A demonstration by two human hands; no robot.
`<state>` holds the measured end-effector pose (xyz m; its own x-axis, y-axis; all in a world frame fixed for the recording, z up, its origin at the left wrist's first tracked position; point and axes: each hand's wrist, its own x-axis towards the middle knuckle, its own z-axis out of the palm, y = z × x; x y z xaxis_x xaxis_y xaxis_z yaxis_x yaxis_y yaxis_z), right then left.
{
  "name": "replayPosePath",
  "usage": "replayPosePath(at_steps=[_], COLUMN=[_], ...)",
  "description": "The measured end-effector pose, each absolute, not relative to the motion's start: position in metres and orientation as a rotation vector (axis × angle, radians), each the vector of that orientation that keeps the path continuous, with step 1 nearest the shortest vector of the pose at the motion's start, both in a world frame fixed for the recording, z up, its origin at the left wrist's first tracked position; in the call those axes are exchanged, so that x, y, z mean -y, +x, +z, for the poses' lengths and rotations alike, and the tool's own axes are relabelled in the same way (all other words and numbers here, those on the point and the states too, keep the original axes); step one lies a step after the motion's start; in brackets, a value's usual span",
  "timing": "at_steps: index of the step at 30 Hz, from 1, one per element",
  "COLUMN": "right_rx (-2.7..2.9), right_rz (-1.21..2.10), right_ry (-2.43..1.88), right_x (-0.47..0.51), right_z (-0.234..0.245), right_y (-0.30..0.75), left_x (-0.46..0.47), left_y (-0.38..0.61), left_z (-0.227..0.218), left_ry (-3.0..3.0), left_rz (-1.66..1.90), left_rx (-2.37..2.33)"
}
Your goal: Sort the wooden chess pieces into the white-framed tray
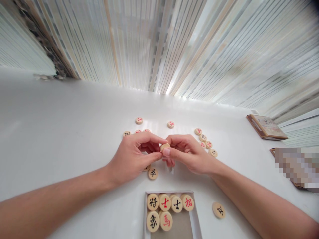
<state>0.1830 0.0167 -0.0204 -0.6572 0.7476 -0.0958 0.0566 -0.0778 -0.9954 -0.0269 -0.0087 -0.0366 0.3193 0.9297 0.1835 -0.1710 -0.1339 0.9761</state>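
Observation:
Above the middle of the white table, my left hand (133,152) and my right hand (190,153) meet at one round wooden Chinese chess piece (164,146). The left index finger and thumb pinch its left side, while the right thumb presses on its near edge. No character shows on the face turned to me. Below the hands stands a shallow open box (178,227) with several pieces in it, marked in black or red. A black-marked chess piece (153,173) lies beneath my left hand, partly covering another; more pieces behind that hand are partly hidden.
Two red-marked pieces (170,124) lie beyond my hands. A cluster of pieces (203,137) sits right of my right hand. One black-marked piece (219,210) lies beside the box. At the far right are a brown box (267,127) and a partly blurred flat item (294,169). String curtains (134,43) hang behind.

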Motion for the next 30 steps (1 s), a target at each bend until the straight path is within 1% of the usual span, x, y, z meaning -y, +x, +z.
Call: replayPosePath(at_steps=[3, 6, 9, 12, 13, 15, 19, 23, 27, 30], right_rx=[1.704, 1.727, 1.859, 2.023, 2.044, 2.004, 1.789, 1.764, 1.801, 1.941], right_rz=[1.743, 1.591, 1.334, 0.954, 0.873, 0.872, 1.095, 1.132, 1.09, 0.889], right_ry=[-0.893, -0.916, -0.89, -0.887, -0.896, -0.921, -0.907, -0.899, -0.949, -0.965], right_x=[-0.017, -0.015, -0.01, -0.004, -0.003, -0.001, -0.001, 0.002, 0.013, 0.026], right_z=[-0.022, -0.026, -0.031, -0.033, -0.032, -0.031, -0.026, -0.022, -0.018, -0.014], right_y=[0.182, 0.18, 0.179, 0.179, 0.179, 0.177, 0.172, 0.17, 0.178, 0.185], left_x=[0.009, 0.008, 0.008, 0.008, 0.008, 0.008, 0.007, 0.007, 0.01, 0.011], left_y=[-0.028, -0.028, -0.028, -0.029, -0.029, -0.03, -0.031, -0.031, -0.03, -0.029], left_z=[-0.037, -0.036, -0.036, -0.039, -0.041, -0.044, -0.05, -0.048, -0.046, -0.048], left_ry=[1.42, 1.493, 1.536, 1.571, 1.583, 1.618, 1.688, 1.769, 1.877, 2.001], left_rz=[1.121, 1.113, 1.124, 1.184, 1.212, 1.28, 1.395, 1.461, 1.456, 1.444], left_rx=[-0.865, -0.937, -0.948, -0.926, -0.914, -0.888, -0.828, -0.819, -0.757, -0.648])
